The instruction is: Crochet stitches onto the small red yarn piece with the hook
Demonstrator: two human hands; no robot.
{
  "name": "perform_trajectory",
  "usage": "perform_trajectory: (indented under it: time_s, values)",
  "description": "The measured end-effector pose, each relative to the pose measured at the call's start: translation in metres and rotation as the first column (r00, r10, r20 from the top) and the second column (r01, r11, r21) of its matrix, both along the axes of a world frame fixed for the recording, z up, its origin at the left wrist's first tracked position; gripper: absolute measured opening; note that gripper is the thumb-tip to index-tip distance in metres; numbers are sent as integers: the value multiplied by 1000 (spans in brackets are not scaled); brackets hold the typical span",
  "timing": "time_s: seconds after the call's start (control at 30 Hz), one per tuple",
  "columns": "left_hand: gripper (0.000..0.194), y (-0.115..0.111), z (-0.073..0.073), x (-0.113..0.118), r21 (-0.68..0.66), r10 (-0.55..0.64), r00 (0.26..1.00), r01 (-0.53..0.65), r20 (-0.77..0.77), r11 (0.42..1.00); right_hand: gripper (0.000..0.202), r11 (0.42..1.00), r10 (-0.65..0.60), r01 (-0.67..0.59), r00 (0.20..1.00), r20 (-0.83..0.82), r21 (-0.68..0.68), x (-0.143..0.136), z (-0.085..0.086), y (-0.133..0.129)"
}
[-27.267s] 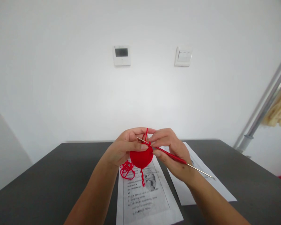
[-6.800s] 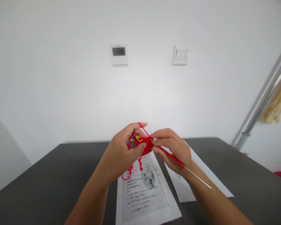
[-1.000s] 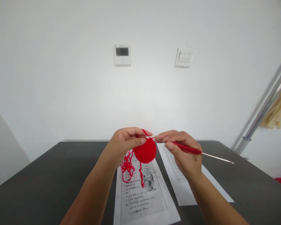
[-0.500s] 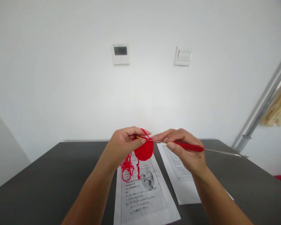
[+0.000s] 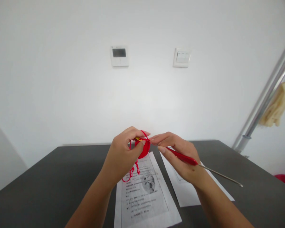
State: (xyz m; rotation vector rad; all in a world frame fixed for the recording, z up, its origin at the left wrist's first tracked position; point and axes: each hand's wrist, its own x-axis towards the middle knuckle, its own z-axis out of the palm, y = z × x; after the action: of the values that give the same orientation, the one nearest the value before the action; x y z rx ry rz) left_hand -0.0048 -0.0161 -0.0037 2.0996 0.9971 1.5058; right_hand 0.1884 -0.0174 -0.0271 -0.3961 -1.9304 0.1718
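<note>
A round red crochet piece (image 5: 143,150) is pinched in my left hand (image 5: 125,148), partly hidden behind the thumb. Red yarn (image 5: 144,134) runs over the left index finger, and a small yellow stitch marker (image 5: 139,139) shows at the work's upper edge. My right hand (image 5: 180,155) closes around a crochet hook (image 5: 184,157) with a red handle; its metal tail slants down to the right. The hook's tip meets the upper right edge of the piece, where fingers and yarn hide the exact stitch. Loose red yarn (image 5: 132,172) dangles beneath the left hand.
Two printed sheets lie on the dark table: one paper (image 5: 147,202) under the hands, another paper (image 5: 187,193) to the right. Behind stands a white wall with a thermostat (image 5: 119,56) and a switch (image 5: 181,58). A metal pole (image 5: 261,107) and a yellowish cloth (image 5: 277,106) are at right.
The hook has tilted, its tail end dropping lower as my right hand turned. The red piece has turned and shows narrower, and less dangling yarn is visible. The view has shifted slightly.
</note>
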Motion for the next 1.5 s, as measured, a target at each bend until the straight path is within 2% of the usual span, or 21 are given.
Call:
perform_trajectory:
  time_s: [0.13,0.23,0.37,0.47,0.6,0.7,0.8,0.93,1.0,1.03,1.1,1.17,1.23,1.3,1.37,1.43,1.5]
  values:
    - [22,-7,3,4,164,77,989,-55,-129,985,12,984,-94,89,995,26,153,-8,-2,4]
    - [21,-11,3,5,198,105,986,-78,-132,977,10,961,-130,130,991,-17,244,-12,-7,10]
    - [21,-9,4,2,152,131,987,-116,-93,982,17,940,-108,110,994,-26,323,-13,-10,16]
    - [32,-7,5,-2,125,141,983,-126,-116,984,27,921,-58,38,998,39,389,-12,-9,18]
    - [36,-3,4,-6,26,113,990,-112,-80,993,29,891,-84,50,995,57,451,-13,-8,20]
    - [39,1,3,-9,-197,0,993,23,118,980,28,854,-108,58,992,66,517,-11,-6,22]
    - [49,7,3,-9,-398,-129,910,294,393,869,30,830,-101,48,993,65,556,-7,-5,26]
    - [47,12,0,1,-432,-211,745,567,633,701,31,784,-137,98,990,17,613,-8,-11,30]
    - [47,13,-3,8,-420,-211,704,607,678,675,31,774,-179,184,981,-70,606,-12,-16,31]
    - [48,13,-5,11,-410,-198,707,589,678,696,32,779,-207,235,971,-116,582,-16,-19,30]
    - [54,14,-10,14,-389,-148,768,468,623,794,34,799,-272,312,950,-154,513,-22,-22,29]
    - [55,17,-14,14,-333,-75,863,271,499,903,33,817,-314,350,937,-155,458,-25,-22,27]
    - [48,20,-16,11,-221,-2,943,80,332,972,30,840,-317,352,936,-152,412,-26,-19,24]
    - [39,23,-16,5,-95,53,983,-36,176,995,26,884,-280,309,951,-132,350,-23,-15,19]
    - [34,27,-14,-1,-11,93,993,-92,75,996,23,942,-230,245,969,-93,229,-19,-10,14]
    - [32,30,-11,-7,27,112,993,-113,30,993,21,975,-199,205,977,-75,84,-14,-6,8]
    - [30,33,-9,-10,29,96,995,-97,2,995,20,982,-189,190,980,-63,0,-9,-2,3]
